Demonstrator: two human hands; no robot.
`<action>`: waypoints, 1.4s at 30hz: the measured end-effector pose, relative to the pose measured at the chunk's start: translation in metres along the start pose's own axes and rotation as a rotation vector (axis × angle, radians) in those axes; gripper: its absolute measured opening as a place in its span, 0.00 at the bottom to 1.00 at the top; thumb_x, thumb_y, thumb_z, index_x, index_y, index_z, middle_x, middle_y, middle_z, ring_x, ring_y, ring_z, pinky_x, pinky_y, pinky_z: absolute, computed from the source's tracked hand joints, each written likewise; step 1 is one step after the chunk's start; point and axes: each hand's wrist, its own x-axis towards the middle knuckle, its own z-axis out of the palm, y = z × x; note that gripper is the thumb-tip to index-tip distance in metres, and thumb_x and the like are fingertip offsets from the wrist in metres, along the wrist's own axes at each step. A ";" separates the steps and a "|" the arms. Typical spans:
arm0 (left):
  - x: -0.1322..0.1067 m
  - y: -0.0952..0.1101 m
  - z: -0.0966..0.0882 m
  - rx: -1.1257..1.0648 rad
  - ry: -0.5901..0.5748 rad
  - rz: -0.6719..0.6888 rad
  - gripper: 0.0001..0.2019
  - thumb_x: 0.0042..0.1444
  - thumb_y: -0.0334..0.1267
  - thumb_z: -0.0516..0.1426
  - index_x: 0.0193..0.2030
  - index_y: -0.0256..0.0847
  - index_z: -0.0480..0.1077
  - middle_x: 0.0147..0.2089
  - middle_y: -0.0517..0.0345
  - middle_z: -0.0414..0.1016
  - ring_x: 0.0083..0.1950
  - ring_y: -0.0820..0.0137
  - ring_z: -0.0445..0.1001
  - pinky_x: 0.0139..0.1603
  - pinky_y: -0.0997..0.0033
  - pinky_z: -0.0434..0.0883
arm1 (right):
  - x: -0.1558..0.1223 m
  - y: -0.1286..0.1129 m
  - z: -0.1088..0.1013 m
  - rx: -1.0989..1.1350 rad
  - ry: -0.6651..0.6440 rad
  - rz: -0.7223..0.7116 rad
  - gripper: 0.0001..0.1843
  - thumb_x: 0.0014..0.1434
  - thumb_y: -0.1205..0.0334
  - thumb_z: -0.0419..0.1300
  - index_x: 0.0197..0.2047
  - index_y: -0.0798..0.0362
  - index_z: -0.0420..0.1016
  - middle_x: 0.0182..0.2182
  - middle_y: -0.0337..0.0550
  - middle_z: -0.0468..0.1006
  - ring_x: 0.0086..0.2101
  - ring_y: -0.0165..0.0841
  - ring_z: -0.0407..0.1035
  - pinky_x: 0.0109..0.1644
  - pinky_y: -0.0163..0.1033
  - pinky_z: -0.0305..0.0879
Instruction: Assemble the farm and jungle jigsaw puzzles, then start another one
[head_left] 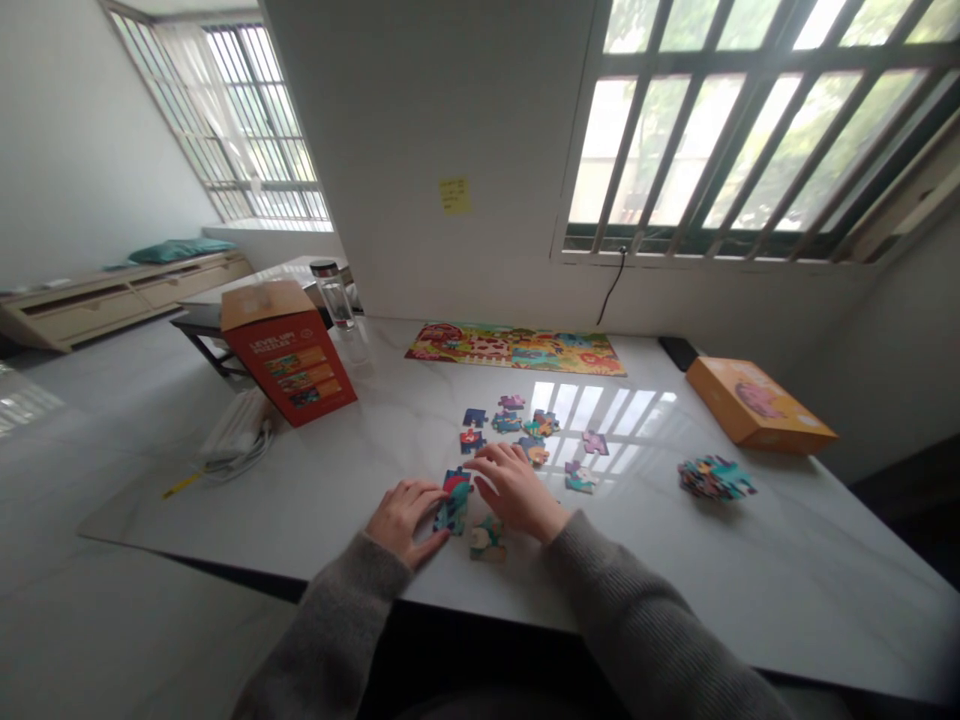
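Note:
Between my left hand [403, 518] and my right hand [517, 490] stand joined blue and red jigsaw pieces [454, 503], touched by the fingers of both hands. A cream and green piece [487, 540] lies just below them, close to my left thumb. Several loose pieces [517, 430] are scattered past my right fingertips on the white marble table [300, 500]. Further back lies an assembled colourful jigsaw [516, 348]. A heap of pieces [716, 477] sits to the right.
A red puzzle box [289, 350] stands at the left, with a glass bottle [334, 295] behind it. A white cable bundle [236, 430] lies near the left edge. An orange box [760, 405] and a dark phone-like slab [679, 352] lie at the right.

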 end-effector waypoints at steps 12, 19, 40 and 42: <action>-0.002 -0.007 0.005 0.030 0.028 0.023 0.17 0.61 0.47 0.57 0.55 0.45 0.73 0.53 0.51 0.76 0.53 0.58 0.72 0.55 0.57 0.69 | -0.049 0.105 -0.035 -0.048 0.105 0.249 0.11 0.62 0.58 0.64 0.48 0.48 0.74 0.44 0.46 0.76 0.45 0.42 0.70 0.50 0.45 0.65; -0.002 -0.008 0.007 0.021 0.033 0.017 0.17 0.61 0.45 0.57 0.54 0.45 0.73 0.53 0.51 0.76 0.53 0.58 0.72 0.55 0.56 0.69 | -0.043 0.102 -0.026 -0.057 0.067 0.316 0.12 0.59 0.60 0.66 0.46 0.49 0.72 0.43 0.45 0.75 0.45 0.40 0.70 0.49 0.44 0.65; 0.148 -0.059 0.024 -0.151 -0.041 0.020 0.12 0.58 0.37 0.57 0.46 0.40 0.76 0.47 0.50 0.77 0.51 0.59 0.73 0.57 0.58 0.70 | -0.042 0.091 -0.028 -0.032 0.161 0.264 0.11 0.58 0.58 0.67 0.42 0.49 0.70 0.42 0.44 0.75 0.44 0.41 0.70 0.49 0.44 0.65; 0.152 -0.064 0.029 -0.169 -0.032 0.007 0.11 0.59 0.36 0.56 0.46 0.41 0.76 0.47 0.50 0.77 0.52 0.60 0.73 0.58 0.58 0.69 | -0.043 0.093 -0.026 -0.063 0.154 0.266 0.11 0.59 0.57 0.67 0.42 0.49 0.71 0.41 0.44 0.75 0.44 0.42 0.69 0.49 0.45 0.65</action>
